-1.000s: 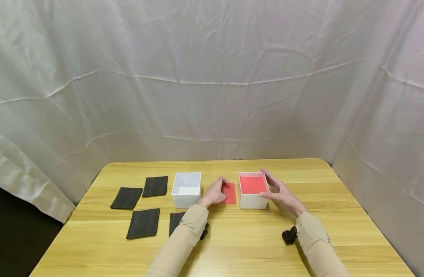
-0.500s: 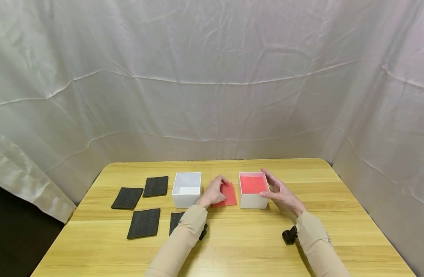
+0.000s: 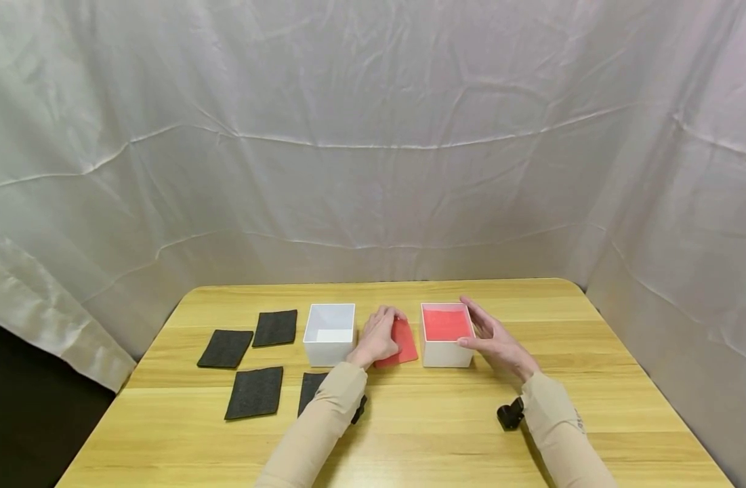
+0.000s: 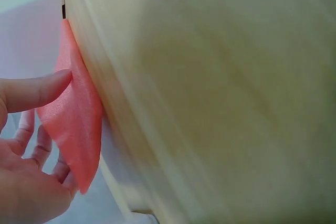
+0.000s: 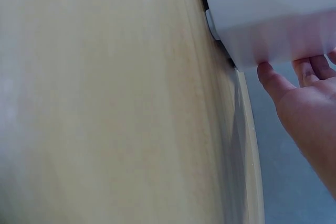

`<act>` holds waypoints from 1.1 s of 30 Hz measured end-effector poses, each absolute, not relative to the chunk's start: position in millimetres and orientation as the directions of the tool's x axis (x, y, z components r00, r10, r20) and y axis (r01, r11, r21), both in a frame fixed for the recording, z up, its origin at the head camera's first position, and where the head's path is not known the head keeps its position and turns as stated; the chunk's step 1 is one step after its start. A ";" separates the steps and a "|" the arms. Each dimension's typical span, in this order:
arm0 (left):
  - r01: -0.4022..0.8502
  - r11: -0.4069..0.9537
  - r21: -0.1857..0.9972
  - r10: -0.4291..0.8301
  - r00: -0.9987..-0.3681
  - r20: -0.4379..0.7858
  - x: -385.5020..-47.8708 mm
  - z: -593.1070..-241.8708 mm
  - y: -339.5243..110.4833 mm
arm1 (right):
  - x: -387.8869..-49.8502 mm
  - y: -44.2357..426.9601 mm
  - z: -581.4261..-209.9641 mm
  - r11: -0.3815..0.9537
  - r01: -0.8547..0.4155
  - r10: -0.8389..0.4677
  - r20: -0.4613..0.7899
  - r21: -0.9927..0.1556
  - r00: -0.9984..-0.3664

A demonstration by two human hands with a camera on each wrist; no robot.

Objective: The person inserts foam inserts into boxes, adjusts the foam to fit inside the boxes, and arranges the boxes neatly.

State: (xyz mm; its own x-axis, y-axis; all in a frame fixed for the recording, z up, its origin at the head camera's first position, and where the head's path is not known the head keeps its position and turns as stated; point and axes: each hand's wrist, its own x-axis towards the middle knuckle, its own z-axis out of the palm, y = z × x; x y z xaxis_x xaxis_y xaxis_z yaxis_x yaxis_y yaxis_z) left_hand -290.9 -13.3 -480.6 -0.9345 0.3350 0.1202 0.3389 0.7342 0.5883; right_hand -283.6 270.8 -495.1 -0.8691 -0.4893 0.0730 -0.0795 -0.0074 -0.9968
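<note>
Between two white boxes, my left hand pinches a red, felt-like square. The left wrist view shows the thumb on one face of the red square, with fingers behind it; its near edge is raised off the table. My right hand touches the right side of the right-hand white box. Its thumb and extended fingertips rest against the wall of that box. Red material lies inside this box. To the left hand's left stands the other white box, with its white bottom visible.
Several dark grey squares lie left on the wooden table: one at far left, one behind, one in front. Another dark square is partly hidden under my left sleeve. A pale curtain hangs behind.
The red square has turned a little and its near edge has shifted slightly towards me under my left hand. My right hand has stayed at the right-hand box.
</note>
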 end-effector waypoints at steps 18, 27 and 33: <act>0.359 0.682 0.637 0.390 -0.916 0.099 -286.0 -459.8 -10.2 | -284.5 270.0 -497.3 -0.041 -0.082 -0.504 0.091 -0.996 -0.859; 0.301 0.661 0.687 0.377 -0.925 0.043 -281.4 -441.0 -10.8 | -283.4 270.5 -496.4 -0.042 -0.062 -0.499 0.075 -0.997 -0.863; 0.217 0.635 0.741 0.324 -0.946 0.000 -277.5 -428.9 -15.6 | -282.8 269.6 -494.9 -0.048 -0.055 -0.499 0.071 -0.997 -0.864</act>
